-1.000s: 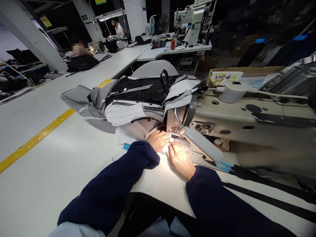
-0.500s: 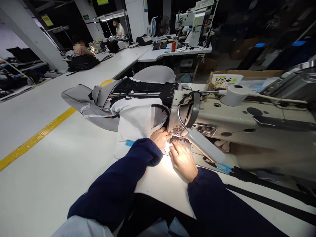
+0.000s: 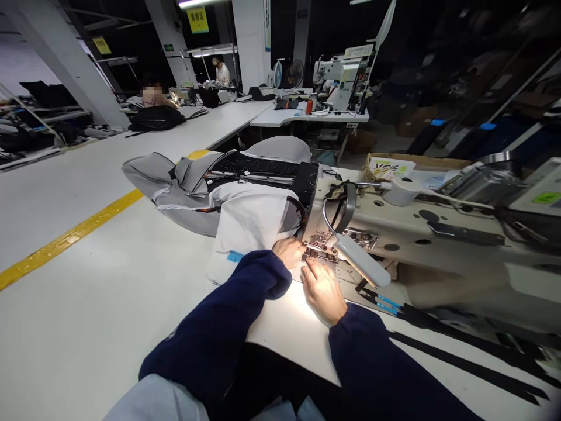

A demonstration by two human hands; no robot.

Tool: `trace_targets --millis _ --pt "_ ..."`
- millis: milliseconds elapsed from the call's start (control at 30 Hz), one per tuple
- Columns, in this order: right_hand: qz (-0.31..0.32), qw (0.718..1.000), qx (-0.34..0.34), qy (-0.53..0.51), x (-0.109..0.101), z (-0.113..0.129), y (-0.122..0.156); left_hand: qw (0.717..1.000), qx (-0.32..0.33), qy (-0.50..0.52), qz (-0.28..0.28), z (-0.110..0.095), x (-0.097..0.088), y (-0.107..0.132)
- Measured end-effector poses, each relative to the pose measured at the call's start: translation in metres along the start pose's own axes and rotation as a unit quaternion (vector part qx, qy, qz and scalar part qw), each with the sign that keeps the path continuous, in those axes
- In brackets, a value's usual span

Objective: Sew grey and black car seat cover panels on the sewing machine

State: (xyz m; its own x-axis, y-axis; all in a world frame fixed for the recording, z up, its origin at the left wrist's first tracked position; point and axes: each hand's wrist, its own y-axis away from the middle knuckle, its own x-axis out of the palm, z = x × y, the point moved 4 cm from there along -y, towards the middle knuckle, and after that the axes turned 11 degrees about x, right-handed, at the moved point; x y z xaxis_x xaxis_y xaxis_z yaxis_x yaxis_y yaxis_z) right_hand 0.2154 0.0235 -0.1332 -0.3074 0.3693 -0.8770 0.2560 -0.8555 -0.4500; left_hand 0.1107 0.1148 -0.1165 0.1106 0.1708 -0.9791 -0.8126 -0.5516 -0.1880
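Note:
A half-sewn grey and black padded fabric piece (image 3: 188, 196), with a white cloth panel (image 3: 249, 213), lies left of the sewing machine (image 3: 342, 204) and runs up to its needle area. My left hand (image 3: 289, 252) is closed on the near edge of the fabric, beside the presser foot (image 3: 318, 251); its fingertips are partly hidden. On the machine bed, just in front of the foot, my right hand (image 3: 325, 290) lies with fingers stretched forward and low. Whatever is under those fingertips is too small to make out. A lamp (image 3: 363, 262) lights both hands.
Black straps (image 3: 464, 359) trail along the table to the right. A blue strip (image 3: 235, 256) lies by my left sleeve. Behind the machine stands a cardboard box (image 3: 372, 166). Yellow tape (image 3: 87, 222) crosses the white table. Two people work at tables farther back.
The camera view has tilted up and shifted slightly, so the scene sits a little differently. Both hands stay at the presser foot, with only slight movement. The fabric looks nearly unmoved.

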Motion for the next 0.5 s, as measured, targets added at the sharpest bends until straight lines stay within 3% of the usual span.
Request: trace_targets --millis 200,300,400,500 --pt "-0.003 0.999 -0.032 -0.033 -0.006 0.004 0.007 1.0 0.023 0.004 0.02 0.001 0.002 0.0" --pt "-0.007 0.997 -0.033 -0.072 -0.015 0.005 0.019 1.0 -0.013 -0.01 0.025 0.026 -0.011 0.012" --pt "-0.01 0.995 -0.027 -0.097 -0.016 0.008 0.024 0.994 -0.099 -0.045 0.027 0.079 -0.044 0.054" --pt "-0.005 0.996 -0.017 -0.09 -0.003 0.021 0.014 0.982 -0.165 -0.088 0.035 0.136 -0.094 0.133"
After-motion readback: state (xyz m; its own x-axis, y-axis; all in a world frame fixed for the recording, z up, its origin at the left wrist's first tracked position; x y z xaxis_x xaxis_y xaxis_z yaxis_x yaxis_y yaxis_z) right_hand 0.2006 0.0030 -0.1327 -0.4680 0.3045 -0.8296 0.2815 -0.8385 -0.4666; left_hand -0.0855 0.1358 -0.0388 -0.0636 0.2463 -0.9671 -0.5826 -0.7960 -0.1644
